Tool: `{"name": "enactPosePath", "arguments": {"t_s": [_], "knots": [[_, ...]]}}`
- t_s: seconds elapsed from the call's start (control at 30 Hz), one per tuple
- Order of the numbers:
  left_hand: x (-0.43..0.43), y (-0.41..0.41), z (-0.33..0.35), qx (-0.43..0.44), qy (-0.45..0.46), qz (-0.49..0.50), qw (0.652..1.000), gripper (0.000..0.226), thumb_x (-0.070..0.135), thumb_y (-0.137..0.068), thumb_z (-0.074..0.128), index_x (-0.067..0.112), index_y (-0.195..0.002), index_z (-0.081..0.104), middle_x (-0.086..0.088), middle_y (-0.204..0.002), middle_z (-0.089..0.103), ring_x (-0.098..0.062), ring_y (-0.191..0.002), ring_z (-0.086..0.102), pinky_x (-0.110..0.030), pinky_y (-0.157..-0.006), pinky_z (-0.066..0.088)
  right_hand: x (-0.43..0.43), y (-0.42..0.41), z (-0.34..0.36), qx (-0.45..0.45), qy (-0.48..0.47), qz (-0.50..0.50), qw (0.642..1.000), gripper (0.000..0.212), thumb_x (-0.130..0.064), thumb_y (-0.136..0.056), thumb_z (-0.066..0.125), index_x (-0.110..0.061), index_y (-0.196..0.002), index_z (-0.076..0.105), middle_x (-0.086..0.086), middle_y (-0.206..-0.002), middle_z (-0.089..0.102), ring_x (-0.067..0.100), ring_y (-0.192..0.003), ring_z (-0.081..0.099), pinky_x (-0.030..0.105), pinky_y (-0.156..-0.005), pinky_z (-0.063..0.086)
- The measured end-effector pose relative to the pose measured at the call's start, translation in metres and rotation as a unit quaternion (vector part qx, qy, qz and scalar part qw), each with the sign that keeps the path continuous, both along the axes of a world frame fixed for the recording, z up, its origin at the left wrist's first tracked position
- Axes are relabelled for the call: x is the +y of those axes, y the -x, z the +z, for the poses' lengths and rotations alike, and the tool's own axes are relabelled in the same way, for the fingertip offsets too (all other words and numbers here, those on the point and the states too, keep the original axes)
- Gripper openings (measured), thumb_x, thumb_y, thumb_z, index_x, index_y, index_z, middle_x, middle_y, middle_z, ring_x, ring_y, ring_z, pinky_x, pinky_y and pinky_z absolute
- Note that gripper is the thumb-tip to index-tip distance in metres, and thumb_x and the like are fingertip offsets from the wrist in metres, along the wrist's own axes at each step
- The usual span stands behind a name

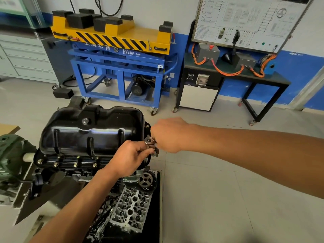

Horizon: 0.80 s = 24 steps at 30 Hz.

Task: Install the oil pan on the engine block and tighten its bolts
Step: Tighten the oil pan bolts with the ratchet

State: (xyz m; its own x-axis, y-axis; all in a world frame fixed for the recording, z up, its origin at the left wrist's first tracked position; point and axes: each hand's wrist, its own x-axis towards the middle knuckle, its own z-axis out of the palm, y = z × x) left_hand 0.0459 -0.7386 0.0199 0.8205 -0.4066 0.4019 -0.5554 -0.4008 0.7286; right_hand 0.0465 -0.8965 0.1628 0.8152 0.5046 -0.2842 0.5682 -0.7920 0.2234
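Your two hands meet just off the right end of the oil pan (91,130), almost touching each other. Your left hand (130,158) comes up from below with its fingers curled, pinching the lower end of a small metal piece (150,142). Your right hand (168,135) reaches in from the right, knuckles up, and its curled fingers close on the upper end. Whether that is one piece or two cannot be told.

The black oil pan lies just left of both hands, sump up on the engine block (70,171), with a flange corner right behind your fingertips. Four bolts (75,164) sit along the near flange edge, left of your left wrist.

Just below your left hand is a toothed sprocket (146,180), and to the right of your left forearm lies a bare cylinder head (133,207). Well beyond your hands, a blue and yellow lift table (112,41) stands by the wall. A black bench (277,80) with orange cables stands farther off beyond your right hand.
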Motion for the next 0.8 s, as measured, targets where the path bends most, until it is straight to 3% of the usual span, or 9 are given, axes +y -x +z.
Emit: {"name": "enactPosePath", "arguments": {"t_s": [0.1, 0.17, 0.2, 0.3, 0.37, 0.43, 0.53, 0.67, 0.8], "knots": [[0.001, -0.001, -0.001, 0.009, -0.013, 0.002, 1.0, 0.031, 0.046, -0.095, 0.059, 0.021, -0.084, 0.073, -0.014, -0.073, 0.071, -0.034, -0.066, 0.067, -0.048, -0.06, 0.053, 0.003, -0.004, 0.001, -0.095, 0.028, 0.115, 0.988, 0.012, -0.01, -0.094, 0.054, -0.015, -0.084, 0.059, 0.001, -0.076, 0.051, 0.022, -0.08, 0.053, 0.041, -0.069, 0.05], [0.002, 0.001, 0.002, 0.016, -0.012, 0.007, 1.0, 0.035, 0.051, -0.092, 0.058, 0.022, -0.078, 0.072, -0.009, -0.071, 0.071, -0.033, -0.067, 0.068, -0.048, -0.06, 0.052, 0.006, -0.012, -0.006, -0.135, 0.044, 0.208, 0.968, 0.018, -0.016, -0.098, 0.049, -0.019, -0.103, 0.067, 0.0, -0.097, 0.062, 0.021, -0.103, 0.052, 0.04, -0.091, 0.045], [0.002, 0.001, 0.003, 0.022, -0.012, 0.009, 1.0, 0.039, 0.052, -0.091, 0.058, 0.019, -0.078, 0.073, -0.006, -0.073, 0.072, -0.032, -0.069, 0.069, -0.047, -0.061, 0.053, 0.008, -0.016, -0.007, -0.139, 0.048, 0.243, 0.959, 0.022, -0.018, -0.1, 0.047, -0.021, -0.107, 0.067, -0.002, -0.105, 0.064, 0.02, -0.11, 0.051, 0.034, -0.093, 0.04], [0.002, 0.002, 0.003, 0.039, -0.013, 0.006, 0.999, 0.025, 0.038, -0.094, 0.063, 0.019, -0.085, 0.077, 0.009, -0.089, 0.077, -0.019, -0.082, 0.074, -0.037, -0.071, 0.058, 0.012, -0.021, -0.009, -0.148, 0.045, 0.278, 0.948, 0.025, -0.018, -0.1, 0.045, -0.021, -0.108, 0.069, -0.003, -0.106, 0.065, 0.019, -0.11, 0.053, 0.029, -0.088, 0.037], [0.001, 0.002, 0.002, 0.029, -0.004, 0.006, 1.0, 0.014, 0.019, -0.095, 0.067, 0.02, -0.085, 0.077, 0.025, -0.095, 0.074, -0.003, -0.088, 0.072, -0.022, -0.075, 0.058, 0.013, -0.018, -0.004, -0.126, 0.042, 0.233, 0.963, 0.02, -0.015, -0.098, 0.048, -0.016, -0.1, 0.068, -0.001, -0.087, 0.061, 0.022, -0.094, 0.059, 0.036, -0.084, 0.047], [0.001, 0.0, -0.002, 0.018, -0.008, 0.02, 1.0, 0.016, 0.014, -0.095, 0.067, 0.01, -0.081, 0.074, 0.01, -0.088, 0.077, -0.011, -0.083, 0.073, -0.031, -0.072, 0.058, 0.009, -0.014, 0.001, -0.106, 0.039, 0.172, 0.979, 0.012, -0.011, -0.094, 0.054, -0.014, -0.084, 0.059, -0.002, -0.067, 0.042, 0.022, -0.071, 0.054, 0.034, -0.062, 0.045], [-0.001, 0.0, -0.003, -0.006, -0.005, 0.035, 0.999, 0.024, 0.016, -0.095, 0.068, 0.003, -0.074, 0.066, -0.008, -0.067, 0.068, -0.024, -0.062, 0.064, -0.04, -0.058, 0.051, 0.005, -0.004, 0.004, -0.019, 0.038, 0.092, 0.995, 0.035, -0.012, -0.092, 0.06, -0.017, -0.065, 0.039, -0.001, -0.062, 0.041, 0.015, -0.052, 0.042, 0.028, -0.045, 0.03], [-0.003, 0.004, -0.002, -0.024, 0.014, 0.023, 0.999, 0.039, 0.027, -0.097, 0.063, -0.001, -0.07, 0.062, -0.01, -0.056, 0.056, -0.023, -0.05, 0.048, -0.033, -0.05, 0.041, 0.011, -0.001, -0.001, 0.095, 0.049, 0.011, 0.994, 0.029, -0.016, -0.099, 0.054, -0.013, -0.069, 0.053, 0.013, -0.077, 0.07, 0.027, -0.062, 0.066, 0.023, -0.038, 0.04], [-0.005, 0.006, 0.0, -0.021, 0.017, 0.016, 1.0, 0.043, 0.034, -0.095, 0.059, 0.002, -0.066, 0.06, 0.001, -0.051, 0.048, -0.009, -0.047, 0.036, -0.018, -0.05, 0.031, 0.013, -0.003, 0.0, 0.159, -0.001, -0.054, 0.986, 0.029, -0.017, -0.1, 0.049, -0.007, -0.076, 0.061, 0.016, -0.079, 0.074, 0.029, -0.064, 0.073, 0.016, -0.036, 0.043]]}}
